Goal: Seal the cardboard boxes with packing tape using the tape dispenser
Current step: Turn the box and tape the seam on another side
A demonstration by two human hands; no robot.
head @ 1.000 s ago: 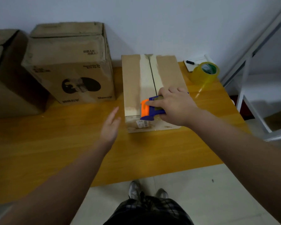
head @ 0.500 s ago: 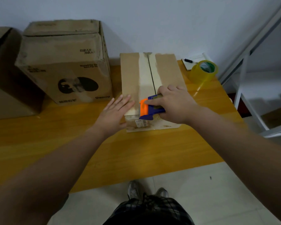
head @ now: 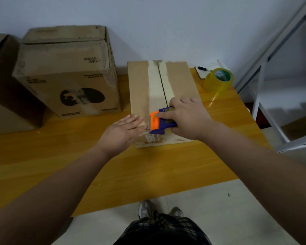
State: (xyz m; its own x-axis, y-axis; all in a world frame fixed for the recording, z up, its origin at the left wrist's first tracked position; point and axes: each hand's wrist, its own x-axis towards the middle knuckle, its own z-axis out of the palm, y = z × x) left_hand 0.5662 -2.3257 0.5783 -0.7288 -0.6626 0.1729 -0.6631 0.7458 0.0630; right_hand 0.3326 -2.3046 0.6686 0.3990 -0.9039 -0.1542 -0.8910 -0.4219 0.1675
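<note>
A long, flat cardboard box [head: 143,89] lies on the wooden table [head: 42,156], its centre seam running away from the person with a pale strip of tape on either side of it. The right hand [head: 187,117] is closed around a blue-and-orange tape dispenser [head: 159,122], which sits on the box top at the near end of the seam — orange end pointing left. The left hand [head: 124,133] lies flat with fingers stretched out and together, pressed on the near left corner of the same box, its fingertips just beside the dispenser's orange part.

To the left of this box stands a taller printed carton [head: 67,76] with its top flaps closed, and another brown box [head: 0,82] is cut off at the frame's left edge. At the far right corner of the table a roll of clear yellowish packing tape [head: 218,81] stands near a small notepad [head: 208,69] with a black pen [head: 202,68] on it.
</note>
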